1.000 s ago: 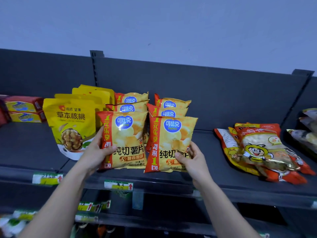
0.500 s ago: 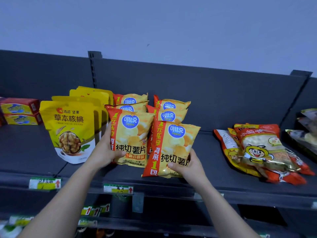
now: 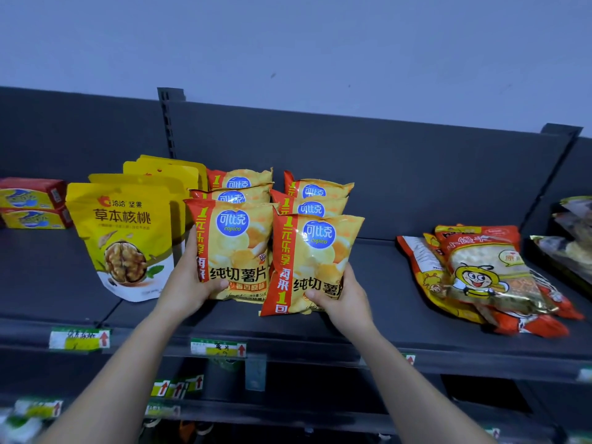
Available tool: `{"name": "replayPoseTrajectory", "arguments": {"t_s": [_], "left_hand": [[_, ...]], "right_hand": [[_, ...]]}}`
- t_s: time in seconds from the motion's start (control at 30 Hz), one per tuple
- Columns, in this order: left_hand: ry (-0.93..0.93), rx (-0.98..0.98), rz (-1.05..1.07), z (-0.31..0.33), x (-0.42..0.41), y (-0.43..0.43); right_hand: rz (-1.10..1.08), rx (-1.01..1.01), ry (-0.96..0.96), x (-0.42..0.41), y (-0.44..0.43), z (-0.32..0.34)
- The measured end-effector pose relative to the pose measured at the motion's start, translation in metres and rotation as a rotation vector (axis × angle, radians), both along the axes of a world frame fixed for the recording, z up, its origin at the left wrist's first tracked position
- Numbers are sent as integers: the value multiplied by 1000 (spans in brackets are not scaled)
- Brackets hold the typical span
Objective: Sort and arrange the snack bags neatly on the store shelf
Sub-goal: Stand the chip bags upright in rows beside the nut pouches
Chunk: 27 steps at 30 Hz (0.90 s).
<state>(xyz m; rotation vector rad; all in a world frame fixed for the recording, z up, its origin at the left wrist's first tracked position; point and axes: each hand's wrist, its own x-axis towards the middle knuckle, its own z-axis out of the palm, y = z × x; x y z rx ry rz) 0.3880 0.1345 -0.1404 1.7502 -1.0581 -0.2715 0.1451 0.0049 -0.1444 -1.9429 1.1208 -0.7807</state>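
Two rows of orange-yellow potato chip bags stand on the dark shelf point(image 3: 384, 322). My left hand point(image 3: 189, 280) grips the lower left corner of the front left chip bag point(image 3: 237, 248). My right hand point(image 3: 344, 296) grips the bottom of the front right chip bag point(image 3: 315, 261), which tilts a little to the right. Behind each front bag stand two more chip bags point(image 3: 307, 197). Yellow walnut pouches point(image 3: 123, 238) stand in a row just left of my left hand.
Red-and-yellow boxes point(image 3: 32, 203) are stacked at the far left. A heap of orange bee-print snack bags point(image 3: 480, 274) lies flat at the right, with more packets point(image 3: 573, 232) at the far right edge. Price tags point(image 3: 217, 347) line the shelf's front rail.
Both front chip bags have moved back toward their rows and stand more upright. My hands went with them, keeping their grip.
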Motion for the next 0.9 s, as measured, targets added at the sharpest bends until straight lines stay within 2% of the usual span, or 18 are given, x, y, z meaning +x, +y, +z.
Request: {"name": "replayPoseTrajectory", "arguments": {"t_s": [0.23,0.43,0.73,0.9], "left_hand": [[-176,20,171,-10,-9,6],[-336,84,215,-15,-19,11],[-422,169,282,-13,-27,12],[-588,220,362,-9,-40,16]], "right_hand": [[-103,-113,120,-1,8,-4],[-167,-259,165,-3,16,-3],[-128,-268,269,-7,19,1],[-92,-285,331,-20,18,6]]}}
